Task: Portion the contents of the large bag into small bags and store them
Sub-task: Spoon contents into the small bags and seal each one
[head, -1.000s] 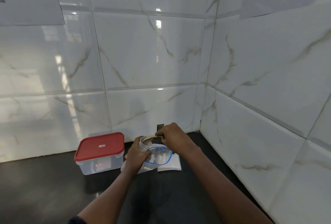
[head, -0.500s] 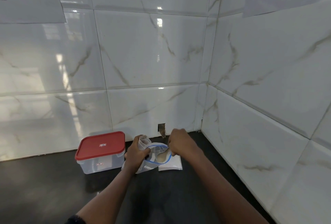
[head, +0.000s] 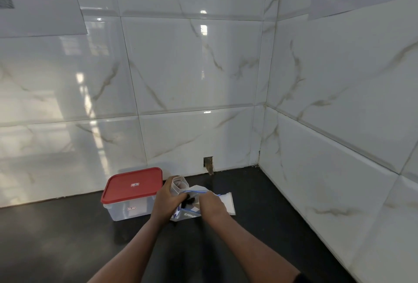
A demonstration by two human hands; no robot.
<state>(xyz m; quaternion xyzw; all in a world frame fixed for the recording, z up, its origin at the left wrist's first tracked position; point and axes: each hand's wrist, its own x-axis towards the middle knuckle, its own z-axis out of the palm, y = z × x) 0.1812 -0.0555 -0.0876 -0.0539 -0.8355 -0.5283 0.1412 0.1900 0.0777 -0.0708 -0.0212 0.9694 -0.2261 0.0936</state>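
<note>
Low centre of the frame, on the dark countertop (head: 67, 244): large bag (head: 188, 214), clear plastic, blue zip strip along a gaping mouth, white lettering on its near corner. Just left of it, left hand (head: 167, 200), fingers clenched round a small bag (head: 179, 185), clear, mouth held open and upward. Right hand (head: 211, 203) dipped into the large bag's mouth, fingertips hidden, grasp impossible to tell. Flat white sheet (head: 228, 203) beneath, toward the right. Further left, clear container (head: 126, 209) under a red lid (head: 134, 184).
</note>
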